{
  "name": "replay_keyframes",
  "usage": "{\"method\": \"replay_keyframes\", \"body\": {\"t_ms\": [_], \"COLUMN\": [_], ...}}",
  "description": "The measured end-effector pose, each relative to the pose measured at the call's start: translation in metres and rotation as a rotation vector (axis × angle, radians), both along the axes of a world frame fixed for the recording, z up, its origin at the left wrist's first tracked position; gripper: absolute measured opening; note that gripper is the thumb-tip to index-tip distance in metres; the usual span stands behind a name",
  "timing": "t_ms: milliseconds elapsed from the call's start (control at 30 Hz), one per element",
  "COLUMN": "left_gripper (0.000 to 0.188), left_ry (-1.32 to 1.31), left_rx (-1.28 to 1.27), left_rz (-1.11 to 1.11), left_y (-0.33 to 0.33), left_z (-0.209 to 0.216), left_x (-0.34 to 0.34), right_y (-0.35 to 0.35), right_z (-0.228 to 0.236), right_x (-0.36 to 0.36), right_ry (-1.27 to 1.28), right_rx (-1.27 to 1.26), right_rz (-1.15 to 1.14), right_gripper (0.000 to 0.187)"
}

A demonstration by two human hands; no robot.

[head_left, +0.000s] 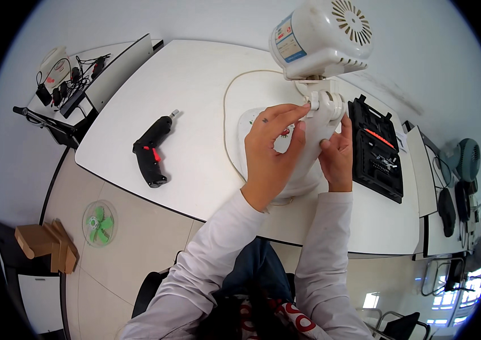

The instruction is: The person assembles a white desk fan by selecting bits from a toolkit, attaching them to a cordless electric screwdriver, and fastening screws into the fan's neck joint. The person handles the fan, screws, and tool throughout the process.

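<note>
A white electric fan without its blades or guard stands on the table, its round motor housing (321, 42) raised at the top of a white neck (321, 127). My left hand (271, 150) is at the left side of the neck joint, thumb and fingers closing on a small white knob (314, 102). On the other side, my right hand (338, 161) grips the neck, with the thumb in front and the fingers partly hidden behind it. Below my hands, the printed white base (247, 126) is partly covered.
A black cordless screwdriver (151, 148) with a red trigger lies on the white table (195, 79) at left. An open black tool case (379, 164) lies at right. The fan's cord (227, 107) loops across the tabletop. On the floor sits a green fan blade (100, 224), near cardboard boxes (39, 239).
</note>
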State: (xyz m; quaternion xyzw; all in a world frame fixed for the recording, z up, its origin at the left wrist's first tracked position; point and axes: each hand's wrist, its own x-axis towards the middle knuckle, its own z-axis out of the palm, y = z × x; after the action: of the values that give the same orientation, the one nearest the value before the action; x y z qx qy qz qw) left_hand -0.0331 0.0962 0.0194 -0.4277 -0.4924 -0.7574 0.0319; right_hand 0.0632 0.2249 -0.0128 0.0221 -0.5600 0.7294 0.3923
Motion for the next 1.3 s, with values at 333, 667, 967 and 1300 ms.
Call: {"method": "replay_keyframes", "body": {"t_ms": [333, 667, 967, 1300], "left_gripper": [0.041, 0.055, 0.045, 0.036], "left_ry": [0.222, -0.050, -0.446, -0.545], "left_rx": [-0.152, -1.412, -0.842, -0.511], "left_rz": [0.448, 0.930, 0.454, 0.268], "left_y": [-0.070, -0.150, -0.168, -0.172], "left_z": [-0.022, -0.066, -0.074, -0.089], "left_x": [-0.026, -0.123, -0.168, -0.170], "right_y": [-0.002, 0.004, -0.004, -0.002], "right_z": [0.000, -0.005, 0.000, -0.002], "right_x": [-0.002, -0.004, -0.005, -0.003], "right_ry": [-0.011, 0.057, -0.012, -0.022], "right_rx": [0.073, 0.069, 0.061, 0.074], "right_rz": [-0.077, 0.026, -0.062, -0.051], "right_gripper": [0.085, 0.078, 0.087, 0.087]}}
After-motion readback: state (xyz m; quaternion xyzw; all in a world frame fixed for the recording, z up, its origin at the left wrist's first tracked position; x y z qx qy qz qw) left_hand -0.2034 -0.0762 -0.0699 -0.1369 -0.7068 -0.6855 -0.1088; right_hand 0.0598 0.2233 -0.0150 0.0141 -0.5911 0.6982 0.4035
